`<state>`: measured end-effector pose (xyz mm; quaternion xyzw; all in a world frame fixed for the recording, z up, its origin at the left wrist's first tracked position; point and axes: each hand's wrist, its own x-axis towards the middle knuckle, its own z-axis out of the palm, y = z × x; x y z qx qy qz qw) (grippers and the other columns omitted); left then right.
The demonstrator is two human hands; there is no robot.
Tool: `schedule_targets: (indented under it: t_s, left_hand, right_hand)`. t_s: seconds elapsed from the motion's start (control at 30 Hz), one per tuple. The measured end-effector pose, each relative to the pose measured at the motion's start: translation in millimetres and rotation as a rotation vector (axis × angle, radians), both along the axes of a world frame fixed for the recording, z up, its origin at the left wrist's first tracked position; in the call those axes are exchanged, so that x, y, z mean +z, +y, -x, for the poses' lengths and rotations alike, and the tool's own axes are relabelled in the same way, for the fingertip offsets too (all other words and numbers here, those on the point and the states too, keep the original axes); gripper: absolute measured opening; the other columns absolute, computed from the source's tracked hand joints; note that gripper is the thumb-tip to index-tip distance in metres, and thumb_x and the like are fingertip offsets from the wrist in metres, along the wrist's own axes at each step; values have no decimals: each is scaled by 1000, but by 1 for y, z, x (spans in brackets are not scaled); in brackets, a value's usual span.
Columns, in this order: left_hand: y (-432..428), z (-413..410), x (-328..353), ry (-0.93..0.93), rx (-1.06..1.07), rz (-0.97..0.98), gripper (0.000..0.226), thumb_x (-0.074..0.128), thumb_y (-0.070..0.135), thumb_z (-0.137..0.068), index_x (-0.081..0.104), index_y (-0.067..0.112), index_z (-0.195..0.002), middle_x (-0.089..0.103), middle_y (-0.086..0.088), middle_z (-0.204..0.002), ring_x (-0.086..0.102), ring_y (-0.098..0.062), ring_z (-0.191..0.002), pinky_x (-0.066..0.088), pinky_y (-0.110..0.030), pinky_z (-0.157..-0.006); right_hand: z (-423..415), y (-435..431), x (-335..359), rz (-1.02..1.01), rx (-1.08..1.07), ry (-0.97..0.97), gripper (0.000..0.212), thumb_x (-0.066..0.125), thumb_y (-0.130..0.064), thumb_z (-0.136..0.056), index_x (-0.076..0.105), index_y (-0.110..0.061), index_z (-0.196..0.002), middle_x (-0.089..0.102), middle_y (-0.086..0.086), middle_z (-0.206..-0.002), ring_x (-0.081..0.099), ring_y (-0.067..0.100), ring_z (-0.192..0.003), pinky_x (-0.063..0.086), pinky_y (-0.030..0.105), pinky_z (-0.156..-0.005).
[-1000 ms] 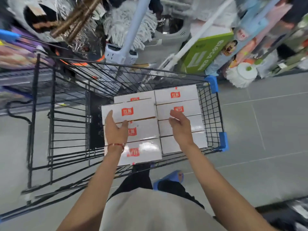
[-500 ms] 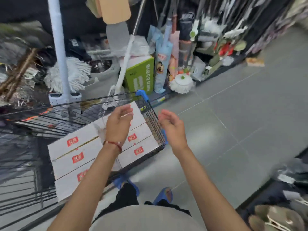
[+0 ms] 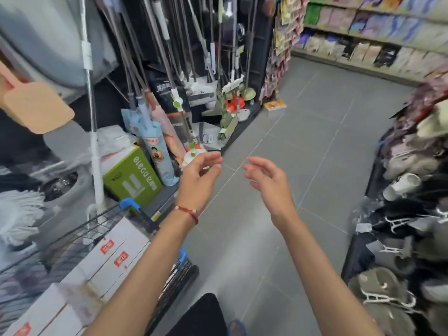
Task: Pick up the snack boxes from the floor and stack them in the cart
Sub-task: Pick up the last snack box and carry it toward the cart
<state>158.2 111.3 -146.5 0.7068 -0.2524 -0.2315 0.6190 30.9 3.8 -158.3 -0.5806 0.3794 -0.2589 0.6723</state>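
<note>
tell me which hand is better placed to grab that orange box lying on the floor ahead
Probably the right hand: it is empty and open over bare floor, while the left hand, also empty, sits nearer the cart. The orange box lies far ahead of both.

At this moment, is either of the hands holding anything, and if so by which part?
Nothing is held. The left hand and right hand are both empty, fingers loosely curled, raised over the floor.

Both bare forearms are reaching toward twelve o'clock; the left hand (image 3: 198,177) and right hand (image 3: 266,180) are hovering empty, fingers loosely curled, palms facing inward.
</note>
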Motion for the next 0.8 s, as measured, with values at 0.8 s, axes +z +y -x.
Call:
schedule_targets:
  t_s: [0.8]
  left_hand:
    - [-360,-144,18,144,-277,89,26,57,2,-98,67,20,-113,72,7,-108,66,-8,-104,47,-21,-90]
  right_hand:
    - [-117,-314,38,-70,-323,-3,19,69,-12,-98,71,-20,-115,75,2,-109,69,14,-95,51,41,-107]
